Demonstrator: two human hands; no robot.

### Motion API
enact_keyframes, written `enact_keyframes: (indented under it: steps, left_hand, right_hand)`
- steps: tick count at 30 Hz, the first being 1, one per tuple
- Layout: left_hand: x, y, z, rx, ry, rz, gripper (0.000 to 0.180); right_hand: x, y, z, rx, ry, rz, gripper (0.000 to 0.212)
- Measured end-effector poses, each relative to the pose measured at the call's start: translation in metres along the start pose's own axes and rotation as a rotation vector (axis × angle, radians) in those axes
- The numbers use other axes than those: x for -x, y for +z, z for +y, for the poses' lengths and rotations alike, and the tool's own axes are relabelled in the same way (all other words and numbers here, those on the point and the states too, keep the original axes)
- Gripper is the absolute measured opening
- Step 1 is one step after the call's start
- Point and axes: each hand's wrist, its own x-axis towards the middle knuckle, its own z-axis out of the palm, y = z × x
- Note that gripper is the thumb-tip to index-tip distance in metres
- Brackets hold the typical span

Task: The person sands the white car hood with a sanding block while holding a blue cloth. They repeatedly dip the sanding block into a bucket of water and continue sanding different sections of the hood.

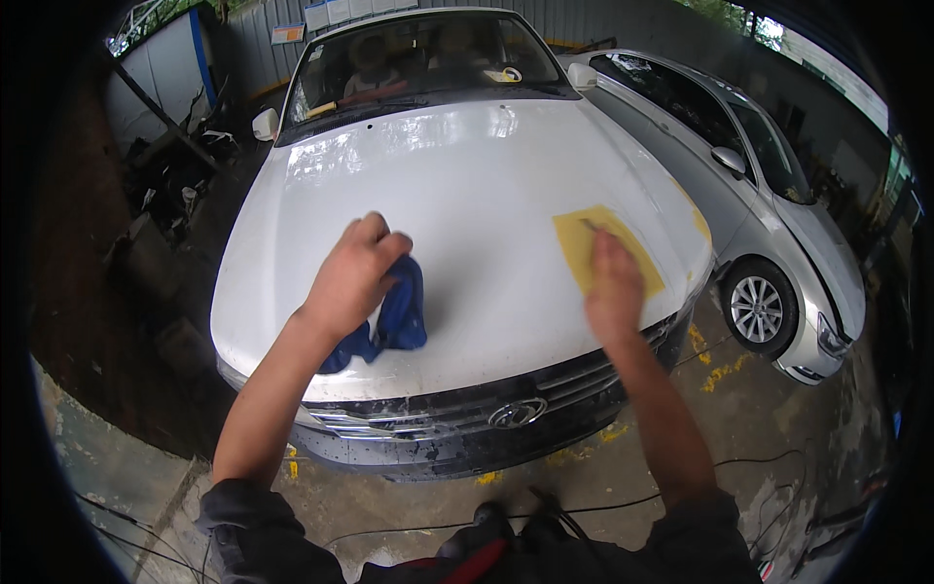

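The right hand [613, 284] is pressing flat, gripping nothing, on the yellow rectangular sandpaper sheet [605, 247] near the white car bonnet [467, 185]'s front right corner, while the left hand [352, 273] is clutching a crumpled blue cloth [394, 316] alongside, well apart.

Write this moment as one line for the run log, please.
left hand: gripping blue cloth on white car hood | right hand: flat on yellow sanding sheet | silver car: parked beside
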Motion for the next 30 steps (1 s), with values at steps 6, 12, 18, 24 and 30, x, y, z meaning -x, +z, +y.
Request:
enact_keyframes:
  steps: [6,12,18,24,30]
  left_hand:
    - [0.031,0.086,-0.018,-0.149,-0.200,0.123,0.075]
    - [0.051,0.179,-0.023,-0.243,-0.623,-0.011,0.109]
    - [-0.002,0.202,-0.062,-0.142,-0.492,-0.017,0.075]
    - [-0.152,0.181,-0.006,0.347,-0.459,0.291,0.043]
    - [-0.190,0.165,0.046,0.331,-0.371,-0.046,0.047]
  right_hand:
    - [0.064,0.081,-0.051,-0.067,-0.356,-0.331,0.060]
    - [0.040,0.049,-0.035,-0.167,-0.572,-0.388,0.063]
    - [0.025,0.091,-0.020,-0.306,-0.725,-0.406,0.066]
    - [-0.056,0.157,-0.007,-0.327,-0.580,-0.476,0.067]
    - [-0.025,0.135,-0.014,-0.502,-0.714,-0.627,0.060]
